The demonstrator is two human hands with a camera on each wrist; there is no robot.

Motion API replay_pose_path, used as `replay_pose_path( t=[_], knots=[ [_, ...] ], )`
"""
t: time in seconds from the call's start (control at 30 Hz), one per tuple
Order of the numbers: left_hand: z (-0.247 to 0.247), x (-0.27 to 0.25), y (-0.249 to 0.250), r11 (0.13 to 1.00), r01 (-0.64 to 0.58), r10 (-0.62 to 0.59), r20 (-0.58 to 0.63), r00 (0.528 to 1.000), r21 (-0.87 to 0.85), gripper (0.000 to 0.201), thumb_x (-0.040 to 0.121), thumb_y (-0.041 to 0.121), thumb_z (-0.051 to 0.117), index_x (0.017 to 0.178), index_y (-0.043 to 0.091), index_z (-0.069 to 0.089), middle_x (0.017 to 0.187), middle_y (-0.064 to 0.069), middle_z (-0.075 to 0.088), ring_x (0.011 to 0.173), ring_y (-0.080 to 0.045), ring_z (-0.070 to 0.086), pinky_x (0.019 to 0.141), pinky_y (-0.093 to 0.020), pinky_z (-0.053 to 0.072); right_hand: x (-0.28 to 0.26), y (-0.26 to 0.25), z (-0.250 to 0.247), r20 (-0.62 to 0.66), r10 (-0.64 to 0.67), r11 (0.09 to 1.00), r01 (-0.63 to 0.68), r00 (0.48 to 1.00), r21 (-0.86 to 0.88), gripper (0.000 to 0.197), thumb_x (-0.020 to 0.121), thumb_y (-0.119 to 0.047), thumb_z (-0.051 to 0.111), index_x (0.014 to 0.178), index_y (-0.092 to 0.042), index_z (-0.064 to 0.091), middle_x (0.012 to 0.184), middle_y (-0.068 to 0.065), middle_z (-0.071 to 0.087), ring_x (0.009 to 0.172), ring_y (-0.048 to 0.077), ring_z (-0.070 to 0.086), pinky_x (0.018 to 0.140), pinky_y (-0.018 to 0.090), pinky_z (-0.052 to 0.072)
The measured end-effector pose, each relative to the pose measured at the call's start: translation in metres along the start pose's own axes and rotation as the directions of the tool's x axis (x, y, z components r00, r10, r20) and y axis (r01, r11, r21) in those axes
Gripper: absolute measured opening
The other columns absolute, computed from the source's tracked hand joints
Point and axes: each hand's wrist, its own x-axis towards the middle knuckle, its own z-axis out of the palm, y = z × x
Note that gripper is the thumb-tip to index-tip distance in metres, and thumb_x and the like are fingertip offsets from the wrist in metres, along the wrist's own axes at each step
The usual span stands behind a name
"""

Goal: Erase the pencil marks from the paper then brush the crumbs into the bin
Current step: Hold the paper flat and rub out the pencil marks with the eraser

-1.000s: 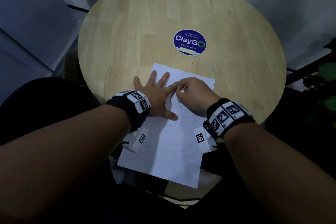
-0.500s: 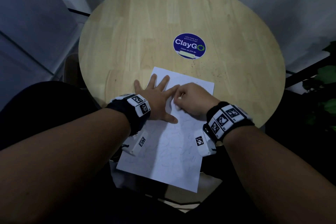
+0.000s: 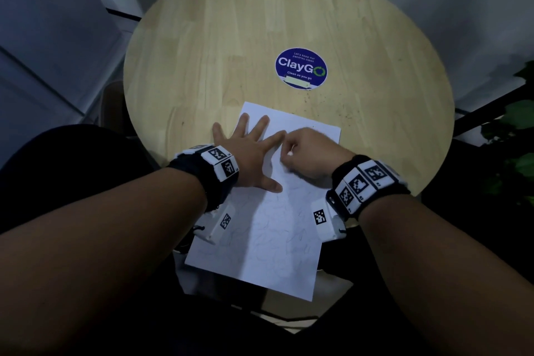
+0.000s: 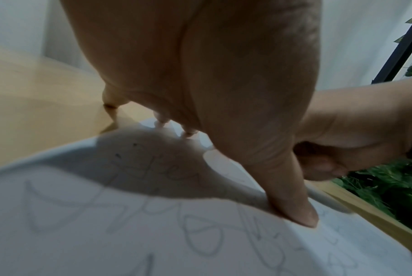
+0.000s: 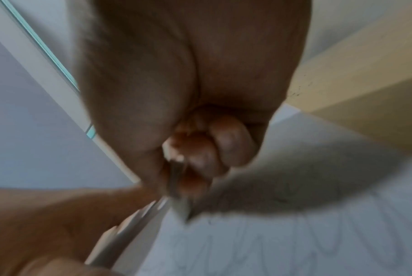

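The white rectangular sheet of paper (image 3: 260, 240), covered in faint grey pencil marks (image 4: 200, 235), lay on the round light wooden counter (image 3: 231, 37), its near end overhanging the counter edge. The left hand (image 3: 248, 159) rested flat on the sheet's left part, its fingers (image 3: 260, 124) straight and spread, thumb pressed onto the paper. The right hand (image 3: 312, 153) sat just beside it on the sheet's upper part, its fingers (image 5: 223, 145) curled round a small white eraser (image 3: 290, 152), whose tip met the paper. Dark eraser crumbs (image 3: 344, 113) were scattered on the counter beyond the sheet's far right corner, near a round blue sticker (image 3: 301, 68). No bin could be made out in any view
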Motion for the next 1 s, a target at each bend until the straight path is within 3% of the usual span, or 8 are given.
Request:
replay_pose_path(
  t=[0.07, 0.17, 0.23, 0.37, 0.53, 0.7, 0.83, 1.0],
  knots=[
    [0.0, 0.001, 0.001, 1.0, 0.002, -0.002, 0.001, 1.0, 0.001, 0.126, 0.069, 0.096, 0.06, 0.16, 0.054, -0.017, 0.172, 0.006, -0.029, 0.158, -0.037, -0.025, 0.112, -0.085, 0.004, -0.006, -0.002, 0.003, 0.074, -0.005, 1.0, 0.005, 0.997, 0.001, 0.015, 0.093, -0.01, 0.066, 0.082, -0.016, 0.073, 0.079, 0.002, 0.076, 0.067, 0.017, 0.07, 0.061, 0.03, 0.052],
    [-0.001, 0.001, 0.001, 1.0, 0.018, -0.018, 0.006, 1.0, 0.004, 0.126, 0.069, 0.096, 0.06, 0.159, 0.054, -0.018, 0.172, 0.006, -0.029, 0.158, -0.037, -0.025, 0.112, -0.085, 0.004, -0.003, 0.0, 0.004, -0.145, -0.072, 0.997, 0.067, 0.987, -0.039, 0.019, 0.096, -0.014, 0.063, 0.08, -0.022, 0.069, 0.075, -0.01, 0.067, 0.072, 0.005, 0.062, 0.064, 0.026, 0.042],
    [-0.001, 0.001, 0.001, 1.0, 0.016, -0.016, 0.005, 1.0, -0.003, 0.125, 0.07, 0.096, 0.06, 0.159, 0.055, -0.017, 0.172, 0.006, -0.029, 0.158, -0.037, -0.025, 0.112, -0.085, 0.003, -0.001, -0.001, 0.002, -0.191, -0.076, 0.996, 0.066, 0.979, -0.058, 0.016, 0.098, -0.016, 0.063, 0.084, -0.021, 0.067, 0.075, -0.01, 0.062, 0.071, 0.007, 0.059, 0.063, 0.028, 0.041],
    [-0.001, -0.001, 0.001, 1.0, 0.004, -0.004, 0.008, 1.0, -0.003, 0.126, 0.07, 0.095, 0.061, 0.16, 0.054, -0.017, 0.172, 0.006, -0.029, 0.158, -0.037, -0.025, 0.112, -0.085, 0.003, -0.007, -0.005, 0.001, 0.091, 0.02, 1.0, -0.022, 0.996, 0.019, 0.013, 0.095, -0.01, 0.064, 0.085, -0.011, 0.072, 0.074, 0.003, 0.075, 0.061, 0.02, 0.067, 0.054, 0.03, 0.051],
    [-0.002, -0.001, 0.001, 1.0, 0.014, -0.014, 0.015, 1.0, -0.001, 0.125, 0.071, 0.095, 0.06, 0.159, 0.054, -0.018, 0.171, 0.006, -0.03, 0.158, -0.037, -0.026, 0.113, -0.085, 0.002, -0.002, -0.002, 0.001, -0.224, -0.054, 0.998, 0.048, 0.973, -0.032, 0.014, 0.099, -0.018, 0.063, 0.088, -0.019, 0.071, 0.076, -0.007, 0.065, 0.074, 0.012, 0.063, 0.061, 0.03, 0.045],
    [-0.003, -0.001, 0.001, 1.0, 0.012, -0.012, 0.016, 1.0, 0.003, 0.127, 0.07, 0.095, 0.061, 0.16, 0.053, -0.018, 0.171, 0.006, -0.031, 0.158, -0.038, -0.026, 0.113, -0.085, 0.003, -0.007, -0.005, 0.0, 0.095, 0.034, 0.999, -0.037, 0.995, 0.033, 0.014, 0.095, -0.009, 0.065, 0.084, -0.013, 0.073, 0.075, 0.003, 0.075, 0.057, 0.014, 0.066, 0.053, 0.025, 0.049],
    [-0.003, -0.001, 0.002, 1.0, 0.02, -0.021, 0.022, 1.0, 0.012, 0.125, 0.071, 0.096, 0.059, 0.159, 0.053, -0.019, 0.171, 0.006, -0.031, 0.158, -0.037, -0.026, 0.113, -0.084, 0.003, 0.0, 0.0, -0.002, -0.208, -0.039, 0.999, 0.033, 0.977, -0.033, 0.017, 0.098, -0.017, 0.062, 0.084, -0.02, 0.07, 0.084, -0.003, 0.071, 0.08, 0.015, 0.067, 0.063, 0.029, 0.048],
    [-0.003, -0.001, 0.001, 1.0, 0.012, -0.012, 0.018, 1.0, -0.004, 0.126, 0.071, 0.094, 0.061, 0.159, 0.054, -0.018, 0.171, 0.006, -0.031, 0.158, -0.037, -0.026, 0.113, -0.085, 0.002, -0.002, 0.0, 0.0, 0.118, 0.027, 0.999, -0.023, 0.993, -0.037, 0.013, 0.091, -0.009, 0.064, 0.082, -0.013, 0.072, 0.082, 0.007, 0.078, 0.07, 0.017, 0.071, 0.065, 0.032, 0.055]
  ],
)
